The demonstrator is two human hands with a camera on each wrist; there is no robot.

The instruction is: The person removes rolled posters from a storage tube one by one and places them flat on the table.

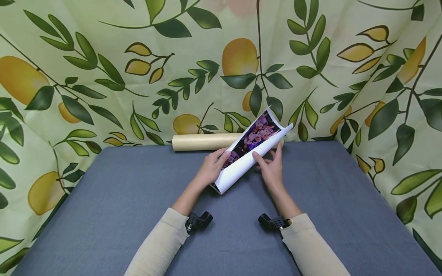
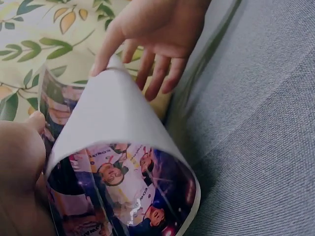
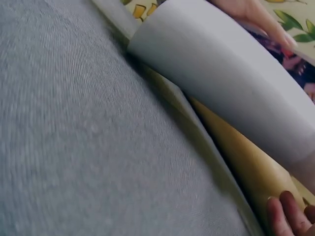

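Note:
A partly rolled poster (image 1: pixel 238 170), white on the back with a glossy purple photo print of several people inside, is held at a slant over the table. My left hand (image 1: pixel 211 168) grips its lower left side, thumb on the printed face. On the other side, my right hand (image 1: pixel 271 171) pinches the rolled white edge with the thumb on top and other fingers behind. The left wrist view looks into the open end of the curled poster (image 2: pixel 113 113). In the right wrist view the white roll (image 3: pixel 211 69) passes above a tan tube.
The tan cardboard tube (image 1: pixel 203 142) lies along the table's back edge, partly hidden behind the poster. A blue-grey cloth covers the table (image 1: pixel 131 214). Behind and beside it hangs a curtain (image 1: pixel 114 103) patterned with leaves and yellow fruit. Each wrist wears a black camera band.

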